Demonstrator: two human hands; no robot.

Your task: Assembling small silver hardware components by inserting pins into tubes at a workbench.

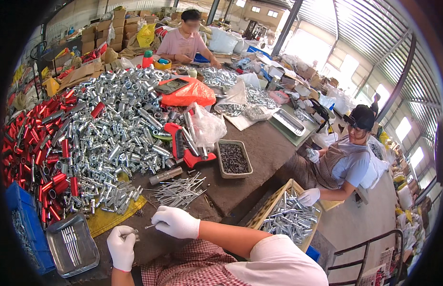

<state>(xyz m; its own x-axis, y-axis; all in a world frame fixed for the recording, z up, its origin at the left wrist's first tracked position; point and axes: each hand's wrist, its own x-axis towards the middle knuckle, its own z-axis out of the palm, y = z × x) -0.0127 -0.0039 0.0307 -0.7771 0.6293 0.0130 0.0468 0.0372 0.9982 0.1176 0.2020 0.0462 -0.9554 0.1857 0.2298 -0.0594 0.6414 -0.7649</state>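
Observation:
My left hand [121,249], in a white knit glove, is closed at the table's near edge with a small silver metal fitting [135,232] between thumb and fingers. Just to its right, my right hand [178,222], gloved the same way, pinches a small thin metal screw [150,226] that points toward the fitting. The two pieces are close but apart. Beyond my right hand lies a loose pile of thin silver rods [179,191]. To the left of my left hand stands a metal tray [90,238] with several long thin rods in it.
A big heap of silver tubes and sockets [112,119] covers the table's left, with red tubes [35,143] beside it. A small bin of dark screws [234,158], a red-handled tool [176,138] and a crate of metal bolts [290,217] are near. Co-workers sit across [183,43] and right [345,157].

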